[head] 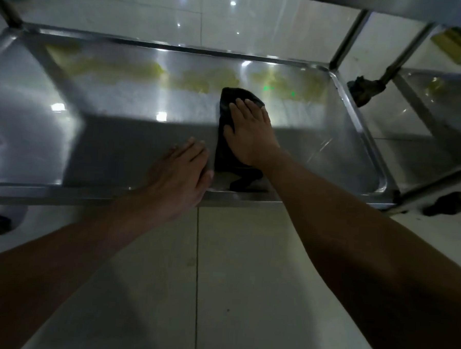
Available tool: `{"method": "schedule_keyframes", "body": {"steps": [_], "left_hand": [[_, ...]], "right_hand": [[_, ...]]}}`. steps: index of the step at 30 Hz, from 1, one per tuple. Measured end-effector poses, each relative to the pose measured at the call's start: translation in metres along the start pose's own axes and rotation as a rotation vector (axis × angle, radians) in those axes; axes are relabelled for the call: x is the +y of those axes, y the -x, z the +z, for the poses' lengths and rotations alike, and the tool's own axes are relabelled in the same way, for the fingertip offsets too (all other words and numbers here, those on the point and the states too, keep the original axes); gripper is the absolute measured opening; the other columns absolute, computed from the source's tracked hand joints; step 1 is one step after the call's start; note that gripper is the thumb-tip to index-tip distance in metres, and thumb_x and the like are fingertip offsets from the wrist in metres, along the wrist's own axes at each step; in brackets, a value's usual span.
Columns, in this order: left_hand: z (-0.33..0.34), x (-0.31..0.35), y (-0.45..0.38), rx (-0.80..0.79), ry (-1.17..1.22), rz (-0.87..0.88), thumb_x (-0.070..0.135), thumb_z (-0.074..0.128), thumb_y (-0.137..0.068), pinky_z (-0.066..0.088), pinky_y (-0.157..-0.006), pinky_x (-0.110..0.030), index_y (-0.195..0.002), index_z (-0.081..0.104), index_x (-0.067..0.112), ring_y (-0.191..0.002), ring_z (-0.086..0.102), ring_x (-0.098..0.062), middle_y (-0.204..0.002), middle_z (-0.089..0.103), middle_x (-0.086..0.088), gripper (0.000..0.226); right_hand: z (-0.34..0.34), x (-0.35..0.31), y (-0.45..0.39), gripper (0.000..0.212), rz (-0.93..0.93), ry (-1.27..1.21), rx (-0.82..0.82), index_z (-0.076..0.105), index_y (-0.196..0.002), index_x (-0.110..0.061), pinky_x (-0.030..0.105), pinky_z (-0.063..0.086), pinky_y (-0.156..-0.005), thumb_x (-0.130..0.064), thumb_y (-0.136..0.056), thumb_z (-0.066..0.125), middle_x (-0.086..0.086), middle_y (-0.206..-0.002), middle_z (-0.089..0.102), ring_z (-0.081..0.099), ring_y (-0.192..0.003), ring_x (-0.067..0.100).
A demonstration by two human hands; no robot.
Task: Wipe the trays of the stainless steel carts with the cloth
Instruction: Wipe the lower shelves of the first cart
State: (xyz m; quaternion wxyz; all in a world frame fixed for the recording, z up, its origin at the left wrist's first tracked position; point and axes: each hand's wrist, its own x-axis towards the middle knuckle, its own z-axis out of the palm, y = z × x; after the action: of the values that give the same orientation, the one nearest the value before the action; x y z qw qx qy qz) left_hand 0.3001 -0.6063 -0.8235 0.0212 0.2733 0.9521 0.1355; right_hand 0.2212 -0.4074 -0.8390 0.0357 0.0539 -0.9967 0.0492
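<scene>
While the right hand [249,134] lies flat with fingers extended, it presses down on a black cloth [227,142] spread on the floor of the lower tray [359,143]; nothing is curled around the fabric, only palm and straight fingers bearing on it. One end of the cloth shows beyond the fingertips towards the far side, and the other end trails out under the wrist towards the near rim. Just left of the cloth, the left hand [180,171] rests open, fingers straight and together, its palm over the near rim of the tray and its fingertips on the tray floor; whether it touches the cloth cannot be determined.

Observed condition of the tray: stainless steel, shallow, raised rim all round. A band of yellowish residue [202,79] runs along the far side, beyond the cloth. The near half lies in shadow.

Upright cart posts [347,39] rise at the far right corner. A second steel tray [441,105] stands beside the first on the right, with a dark caster [364,89] between them. Pale glossy floor tiles [245,282] lie beneath both forearms.
</scene>
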Motion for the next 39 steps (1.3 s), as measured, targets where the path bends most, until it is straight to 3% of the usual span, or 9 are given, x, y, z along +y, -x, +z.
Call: {"method": "schedule_keyframes", "body": {"steps": [3, 7, 11, 16, 28, 33, 36, 39], "left_hand": [[0.008, 0.027, -0.014, -0.018, -0.007, 0.018, 0.044, 0.022, -0.094, 0.012, -0.121, -0.038, -0.149, 0.035, 0.003, -0.148, 0.02, -0.027, -0.157, 0.032, -0.012, 0.07], [0.009, 0.061, -0.031, -0.047, -0.021, 0.034, 0.045, 0.019, -0.101, 0.005, -0.12, -0.032, -0.154, 0.024, 0.009, -0.15, 0.011, -0.02, -0.162, 0.022, -0.006, 0.064], [0.009, 0.095, -0.047, -0.086, -0.018, 0.07, 0.04, 0.025, -0.106, 0.001, -0.12, -0.029, -0.155, 0.017, 0.012, -0.151, 0.004, -0.016, -0.164, 0.014, -0.003, 0.058], [0.015, 0.122, -0.06, -0.104, -0.018, 0.092, 0.037, 0.025, -0.106, 0.004, -0.122, -0.032, -0.155, 0.02, 0.012, -0.151, 0.006, -0.017, -0.163, 0.016, -0.003, 0.055], [0.027, 0.162, -0.064, -0.109, 0.01, 0.187, 0.033, 0.022, -0.106, 0.008, -0.12, -0.033, -0.154, 0.023, 0.013, -0.151, 0.007, -0.017, -0.162, 0.02, -0.002, 0.052], [0.028, 0.152, -0.055, -0.109, 0.043, 0.212, 0.029, 0.028, -0.106, 0.012, -0.122, -0.037, -0.152, 0.029, 0.01, -0.15, 0.012, -0.021, -0.16, 0.026, -0.006, 0.049], [0.024, 0.147, -0.047, -0.092, 0.072, 0.226, 0.02, 0.036, -0.104, 0.017, -0.121, -0.042, -0.147, 0.036, 0.007, -0.149, 0.018, -0.025, -0.156, 0.034, -0.008, 0.046], [0.017, 0.144, -0.038, -0.065, 0.088, 0.248, 0.016, 0.04, -0.102, 0.019, -0.12, -0.041, -0.146, 0.04, 0.006, -0.147, 0.023, -0.027, -0.154, 0.038, -0.009, 0.045]], "right_hand": [[-0.004, 0.029, 0.01, 0.073, 0.023, -0.011, -0.001, 0.026, -0.157, -0.009, 0.048, 0.007, -0.124, -0.046, -0.094, 0.021, 0.011, -0.165, 0.023, 0.014, -0.153, 0.028], [-0.008, 0.068, 0.022, 0.065, 0.078, -0.004, -0.004, 0.023, -0.158, -0.01, 0.047, 0.004, -0.124, -0.042, -0.102, 0.032, 0.009, -0.166, 0.019, 0.01, -0.154, 0.025], [-0.019, 0.112, 0.039, 0.068, 0.15, 0.02, -0.048, 0.015, -0.16, -0.012, 0.046, -0.001, -0.124, -0.049, -0.104, 0.029, 0.007, -0.168, 0.011, 0.002, -0.155, 0.024], [-0.028, 0.155, 0.065, 0.074, 0.216, 0.041, -0.037, 0.018, -0.159, -0.013, 0.049, 0.001, -0.125, -0.059, -0.102, 0.026, 0.006, -0.168, 0.012, -0.001, -0.155, 0.027], [-0.041, 0.193, 0.107, 0.069, 0.298, 0.025, -0.092, 0.014, -0.16, -0.015, 0.053, -0.002, -0.124, -0.054, -0.103, 0.023, 0.01, -0.168, 0.007, -0.012, -0.152, 0.04], [-0.03, 0.199, 0.113, 0.087, 0.262, 0.182, -0.172, 0.026, -0.157, -0.013, 0.055, -0.001, -0.122, -0.06, -0.091, -0.006, 0.016, -0.165, 0.019, 0.002, -0.154, 0.036], [-0.036, 0.191, 0.125, 0.083, 0.269, 0.197, -0.178, 0.023, -0.157, -0.009, 0.052, -0.002, -0.124, -0.056, -0.092, 0.001, 0.017, -0.164, 0.022, 0.008, -0.154, 0.028], [-0.031, 0.179, 0.145, 0.086, 0.291, 0.156, -0.159, 0.016, -0.159, -0.012, 0.051, 0.002, -0.124, -0.063, -0.091, 0.003, 0.014, -0.166, 0.016, 0.004, -0.155, 0.029]]}}
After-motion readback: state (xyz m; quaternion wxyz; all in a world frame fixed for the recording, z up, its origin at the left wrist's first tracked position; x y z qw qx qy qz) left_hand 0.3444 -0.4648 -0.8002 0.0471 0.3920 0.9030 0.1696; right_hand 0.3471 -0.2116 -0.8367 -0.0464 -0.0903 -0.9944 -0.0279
